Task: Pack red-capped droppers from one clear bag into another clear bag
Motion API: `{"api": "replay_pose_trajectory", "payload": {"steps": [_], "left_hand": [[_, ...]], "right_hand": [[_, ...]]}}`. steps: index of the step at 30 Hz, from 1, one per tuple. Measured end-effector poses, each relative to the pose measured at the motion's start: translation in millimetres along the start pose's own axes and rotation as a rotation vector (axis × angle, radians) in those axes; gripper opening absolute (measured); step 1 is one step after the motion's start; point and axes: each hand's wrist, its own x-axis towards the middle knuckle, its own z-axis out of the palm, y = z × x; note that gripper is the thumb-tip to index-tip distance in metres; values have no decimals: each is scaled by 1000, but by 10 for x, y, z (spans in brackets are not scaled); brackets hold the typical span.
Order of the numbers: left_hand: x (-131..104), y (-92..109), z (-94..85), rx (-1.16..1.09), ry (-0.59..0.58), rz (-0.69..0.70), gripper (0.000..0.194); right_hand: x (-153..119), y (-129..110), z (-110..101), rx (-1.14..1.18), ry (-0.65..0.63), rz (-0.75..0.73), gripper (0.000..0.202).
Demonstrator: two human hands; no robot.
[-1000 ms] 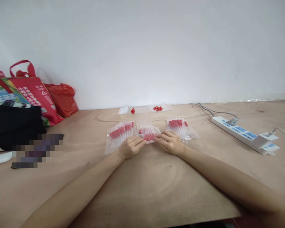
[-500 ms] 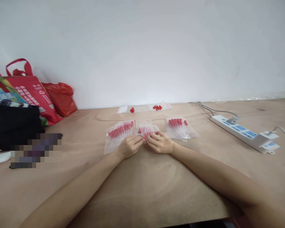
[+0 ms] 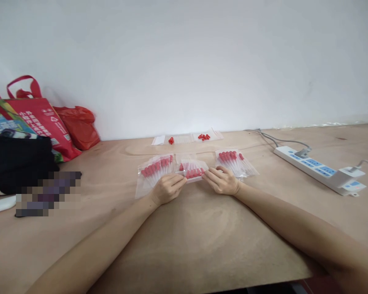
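Observation:
A clear plastic bag (image 3: 194, 166) with several red-tipped pieces in a row lies at the middle of the table. My left hand (image 3: 169, 188) pinches its near left corner. At the near right corner, the fingers of my right hand (image 3: 221, 180) are closed on the same bag's edge. Left of it, partly behind my left hand, is a bag of red-headed droppers (image 3: 155, 167). Another bag of red-headed droppers (image 3: 231, 161) lies just beyond my right hand.
Small bags with loose red caps (image 3: 204, 137) lie by the wall. A white power strip (image 3: 313, 165) with cables is at the right. Red bags (image 3: 78, 126) and a black bag (image 3: 21, 163) stand at the left.
My right hand has slid to the right along the bag's near edge, uncovering the row of red pieces. My left hand has barely moved.

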Motion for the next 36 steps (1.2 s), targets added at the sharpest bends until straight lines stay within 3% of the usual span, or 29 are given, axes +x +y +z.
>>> {"api": "replay_pose_trajectory", "payload": {"steps": [14,18,21,25,29,33,36], "left_hand": [[-13,1,-5,-5,-30,-22,15],[-23,1,26,-20,-19,-59,13],[-21,7,51,-43,-31,-90,12],[-28,-7,91,-72,-113,-218,18],[-53,-44,130,-14,-246,-351,31],[-65,-65,126,15,-373,-414,28],[-68,-70,113,-1,-422,-447,27]], "right_hand": [[-129,136,-61,-32,-126,105,26],[-57,129,-81,29,-147,125,23],[37,37,-51,62,-235,171,25],[19,-15,67,45,-320,226,19],[-101,168,223,-3,-338,354,25],[-121,367,394,25,-396,467,26],[-114,387,472,142,-444,475,27]]}}
